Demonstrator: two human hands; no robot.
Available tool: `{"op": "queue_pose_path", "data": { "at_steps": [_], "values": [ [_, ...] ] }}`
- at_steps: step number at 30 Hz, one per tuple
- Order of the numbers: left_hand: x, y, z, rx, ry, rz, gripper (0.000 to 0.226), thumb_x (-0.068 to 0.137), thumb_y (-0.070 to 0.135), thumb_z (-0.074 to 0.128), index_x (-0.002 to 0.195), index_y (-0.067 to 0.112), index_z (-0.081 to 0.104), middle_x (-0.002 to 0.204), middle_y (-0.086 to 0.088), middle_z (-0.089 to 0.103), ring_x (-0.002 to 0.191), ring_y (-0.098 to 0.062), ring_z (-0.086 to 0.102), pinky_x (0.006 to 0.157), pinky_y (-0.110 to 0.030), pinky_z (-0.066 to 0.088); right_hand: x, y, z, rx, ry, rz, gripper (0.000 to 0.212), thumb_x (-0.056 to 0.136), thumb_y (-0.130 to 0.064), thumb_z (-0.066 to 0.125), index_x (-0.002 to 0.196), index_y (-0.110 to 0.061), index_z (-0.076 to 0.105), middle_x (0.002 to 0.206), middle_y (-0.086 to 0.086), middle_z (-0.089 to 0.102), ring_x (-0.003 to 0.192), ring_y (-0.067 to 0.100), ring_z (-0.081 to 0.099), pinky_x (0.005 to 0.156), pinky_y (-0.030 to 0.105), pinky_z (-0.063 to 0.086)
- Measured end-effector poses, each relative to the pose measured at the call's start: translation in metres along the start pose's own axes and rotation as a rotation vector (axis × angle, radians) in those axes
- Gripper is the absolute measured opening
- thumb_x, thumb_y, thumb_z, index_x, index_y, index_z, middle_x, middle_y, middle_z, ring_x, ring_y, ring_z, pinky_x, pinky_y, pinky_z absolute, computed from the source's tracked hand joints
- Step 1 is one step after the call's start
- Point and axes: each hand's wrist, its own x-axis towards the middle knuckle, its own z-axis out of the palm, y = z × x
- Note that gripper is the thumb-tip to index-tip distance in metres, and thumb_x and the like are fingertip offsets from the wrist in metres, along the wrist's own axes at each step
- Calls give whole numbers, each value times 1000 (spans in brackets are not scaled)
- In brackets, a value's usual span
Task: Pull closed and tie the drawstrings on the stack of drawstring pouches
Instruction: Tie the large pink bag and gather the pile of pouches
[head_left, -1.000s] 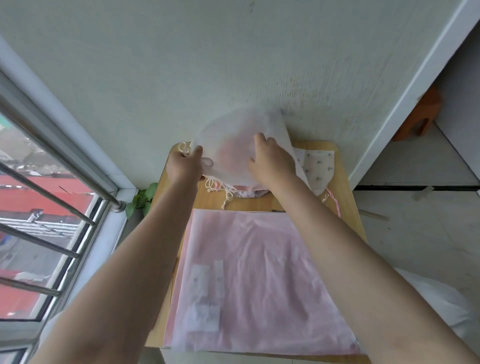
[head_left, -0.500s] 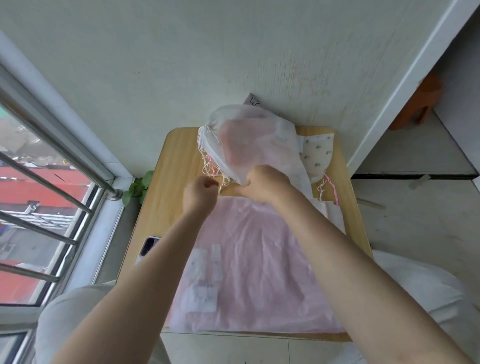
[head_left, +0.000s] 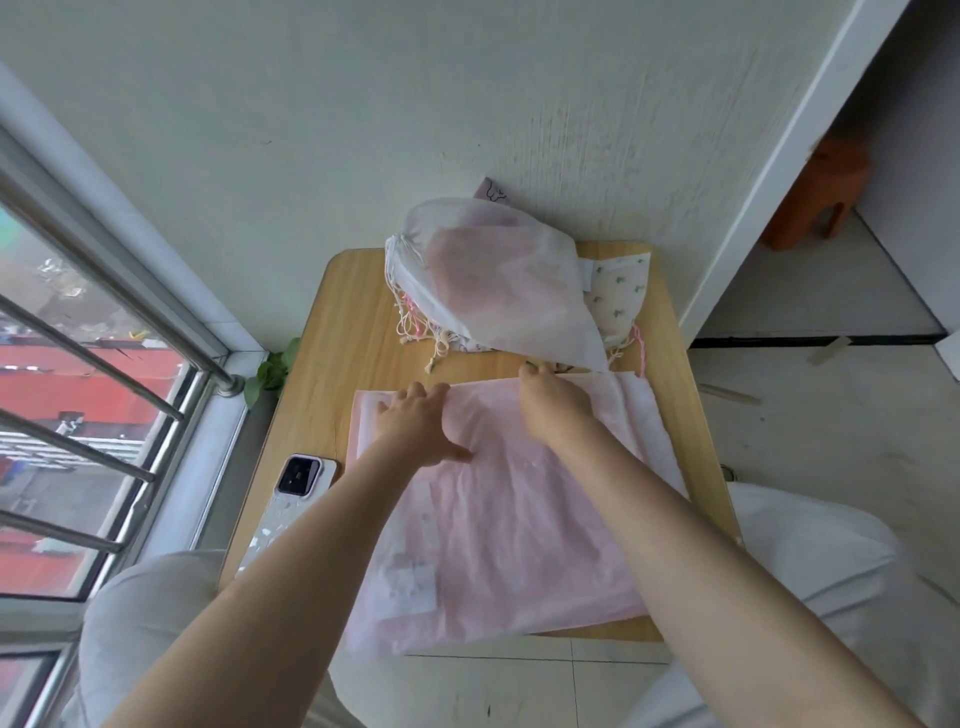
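Left hand (head_left: 415, 423) lies flat, fingers spread, on the pink pouch (head_left: 498, 519). Right hand (head_left: 553, 408) presses its far edge; its finger state is unclear. Beyond the fingertips sits the tied white pouch (head_left: 498, 280).

Soft daylight from window (head_left: 78, 395) at left; faint shadows; wide-angle bending at edges; slight overall softness.

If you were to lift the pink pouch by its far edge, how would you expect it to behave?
The pink pouch would probably droop, since its thin cloth already shows wrinkles. It looks light, lying flat on the table. Both the left hand and the right hand rest at its far edge, so it may slide.
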Motion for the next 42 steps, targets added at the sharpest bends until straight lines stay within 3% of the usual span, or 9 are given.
{"op": "queue_pose_path", "data": {
  "at_steps": [6, 10, 16, 23, 28, 32, 34, 37, 42],
  "values": [
    [-14, 4, -6, -154, 159, 53, 62, 88, 44, 61, 144, 32, 38, 139, -6, 45, 129, -29, 40, 104, -46, 36, -11, -3, 4, 23, 65, -105, 27, 91, -1, 51, 113, -11, 62, 118, 6, 60, 105, 29, 63, 71, 30, 44],
    [-23, 16, -22, -259, 247, 164, 27, 91, 43, 60, 113, 30, 68, 115, 4, 64, 114, -20, 52, 98, -38, 32, -22, -17, -16, 107, 165, -271, 14, 93, -9, 51, 103, -16, 59, 98, 0, 54, 89, 23, 60, 58, 27, 31],
    [-36, -4, -31, -570, 251, -34, 13, 89, 32, 66, 91, 20, 72, 90, 2, 68, 90, -22, 62, 72, -29, 44, -35, -8, -42, -24, 179, -31, 26, 87, 0, 53, 112, -6, 53, 108, 13, 55, 93, 33, 61, 67, 32, 41],
    [-44, -25, -28, -760, 188, -106, 22, 87, 30, 66, 66, 24, 67, 67, 7, 68, 69, -15, 60, 63, -26, 44, -28, 12, -59, 365, 16, 95, 6, 91, -10, 49, 94, -14, 52, 86, 13, 63, 57, 25, 62, 52, 27, 48],
    [-50, -19, -28, -886, 91, -122, 26, 86, 39, 67, 67, 21, 70, 67, 3, 72, 72, -17, 67, 66, -27, 44, -23, -1, -61, 743, 289, 23, 6, 97, -15, 43, 95, -12, 48, 91, 4, 56, 62, 30, 68, 54, 40, 56],
    [-58, -14, -38, -899, -93, -35, 29, 85, 38, 72, 87, 10, 73, 74, 2, 73, 65, -7, 63, 57, -12, 43, -15, -19, -63, 674, 449, -119, 23, 101, -25, 46, 85, -8, 49, 73, -2, 50, 70, 21, 52, 53, 27, 35],
    [-61, -18, -45, -990, -143, 22, 35, 81, 45, 74, 95, 13, 73, 85, 1, 75, 74, -8, 69, 70, -14, 51, -13, -31, -62, 614, 371, -215, 30, 99, -25, 51, 79, -3, 48, 70, 4, 51, 69, 22, 46, 55, 30, 28],
    [-61, -24, -57, -1268, -14, 71, 48, 73, 57, 73, 103, 19, 73, 100, -5, 74, 91, -18, 70, 85, -33, 52, -14, -51, -57, 530, 240, -325, 18, 94, -20, 59, 82, -7, 56, 76, 5, 57, 74, 22, 51, 63, 33, 36],
    [-62, -23, -69, -1264, 191, -73, 23, 72, 32, 75, 77, 9, 72, 70, -5, 68, 63, -12, 55, 63, -27, 41, -24, -79, -44, 605, 59, -334, 37, 90, -27, 62, 120, -21, 44, 99, 5, 65, 79, 22, 61, 67, 34, 50]
  ]
}}
